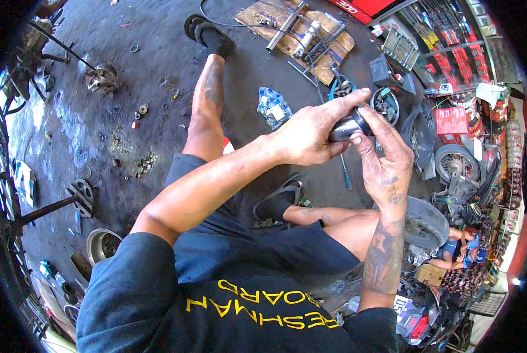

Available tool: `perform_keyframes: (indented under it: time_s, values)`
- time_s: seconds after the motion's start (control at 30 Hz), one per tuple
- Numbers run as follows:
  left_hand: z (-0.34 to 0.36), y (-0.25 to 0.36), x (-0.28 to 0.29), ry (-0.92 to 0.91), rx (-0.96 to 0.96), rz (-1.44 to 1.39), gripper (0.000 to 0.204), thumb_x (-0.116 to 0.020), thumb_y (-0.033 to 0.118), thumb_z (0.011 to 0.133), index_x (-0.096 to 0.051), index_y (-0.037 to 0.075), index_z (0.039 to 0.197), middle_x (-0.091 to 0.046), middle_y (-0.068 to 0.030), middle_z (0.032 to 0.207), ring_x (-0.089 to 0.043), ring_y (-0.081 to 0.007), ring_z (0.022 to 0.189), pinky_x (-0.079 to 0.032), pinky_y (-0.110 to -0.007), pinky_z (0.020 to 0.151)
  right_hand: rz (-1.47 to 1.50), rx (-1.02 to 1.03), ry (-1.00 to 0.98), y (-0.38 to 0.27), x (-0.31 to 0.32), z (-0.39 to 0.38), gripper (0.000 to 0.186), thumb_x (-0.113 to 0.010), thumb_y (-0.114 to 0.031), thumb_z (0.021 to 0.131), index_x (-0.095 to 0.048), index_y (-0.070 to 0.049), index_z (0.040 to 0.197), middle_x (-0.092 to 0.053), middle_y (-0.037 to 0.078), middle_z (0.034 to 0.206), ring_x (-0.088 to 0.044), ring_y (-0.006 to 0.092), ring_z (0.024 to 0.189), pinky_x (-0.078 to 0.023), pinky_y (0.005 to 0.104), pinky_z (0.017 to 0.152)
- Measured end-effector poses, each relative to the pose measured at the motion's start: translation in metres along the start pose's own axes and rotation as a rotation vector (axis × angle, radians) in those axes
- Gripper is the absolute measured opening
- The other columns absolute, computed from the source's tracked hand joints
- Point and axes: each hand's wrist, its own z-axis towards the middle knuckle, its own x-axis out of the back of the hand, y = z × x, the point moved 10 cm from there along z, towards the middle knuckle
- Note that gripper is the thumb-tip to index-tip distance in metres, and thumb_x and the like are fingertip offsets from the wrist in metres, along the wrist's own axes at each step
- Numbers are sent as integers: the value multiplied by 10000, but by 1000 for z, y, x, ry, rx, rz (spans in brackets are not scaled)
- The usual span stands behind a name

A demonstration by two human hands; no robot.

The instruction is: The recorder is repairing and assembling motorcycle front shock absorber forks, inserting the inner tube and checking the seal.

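Note:
My left hand (310,135) is closed around a short, shiny metal cylinder with a black end (347,127), in front of my body. From the other side, the thumb and fingers of my right hand (385,162) press on the same cylinder near its black end. Part of the piece is hidden behind my fingers. Beyond my hands on the floor lie a blue-and-clear plastic bag (273,107) and a round bowl of small parts (384,105). Below my wrists, a blue-handled tool (347,176) rests on the floor.
Flattened cardboard (263,16) carries metal tubes and a coil spring (328,41). A tyre (422,223) lies beside my right arm; a spoked wheel (456,163) stands farther right. Another person (466,252) sits at the far right. A toothed sprocket (82,197) is at left.

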Motion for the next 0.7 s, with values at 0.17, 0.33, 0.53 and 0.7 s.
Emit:
perform_keyframes:
  time_s: [0.17,0.33,0.53,0.7]
  values:
    - [9,1,9,73,-134,-19,724,-718,113,819,-375,109,1456,-576,-201,1307,-618,-432,1115,-547,-473,905,-61,130,122,-8,-1,6,359,-732,-61,891,-678,-27,1244,-699,160,1212,-678,255,1119,-531,349,934]
    - [15,-5,15,57,-112,-17,586,-705,101,826,-439,91,1349,-586,-186,1236,-638,-424,1049,-551,-477,878,-199,138,167,-10,-11,10,348,-730,-57,886,-679,-15,1228,-698,178,1199,-681,289,1117,-537,362,934]
    - [24,-16,16,-35,34,-19,623,-729,91,802,-428,48,1346,-615,-190,1143,-664,-359,971,-543,-404,830,-241,107,196,-4,-17,12,339,-724,-73,891,-677,-10,1220,-687,183,1220,-671,308,1136,-531,374,953]
    - [18,-7,28,24,-53,42,665,-740,40,756,-427,47,1342,-631,-167,1087,-682,-300,933,-541,-359,820,18,225,192,6,-13,18,358,-740,5,849,-694,-12,1203,-700,165,1205,-675,272,1135,-525,363,972]
